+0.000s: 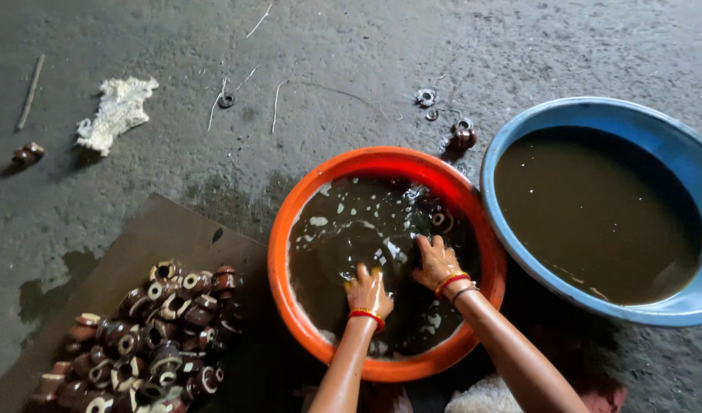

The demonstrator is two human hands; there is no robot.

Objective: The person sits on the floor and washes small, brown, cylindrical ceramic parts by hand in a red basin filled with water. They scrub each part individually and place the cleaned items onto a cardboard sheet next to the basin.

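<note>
Down at the near edge, both hands are dipped into the orange basin (278,252) of murky brown water: the left hand (368,293) and the right hand (437,261) sit just beside each other, fingers under the surface, so whether they grip anything cannot be told. Brown ceramic insulators (443,220) show at the basin's far wall. To the left, a heap of wet insulators (156,329) lies on a dark board (152,233). Right of the orange basin, touching it, stands a blue basin (519,126) of brown water. Farther off, a white rag (118,111) lies on the concrete floor (351,53).
</note>
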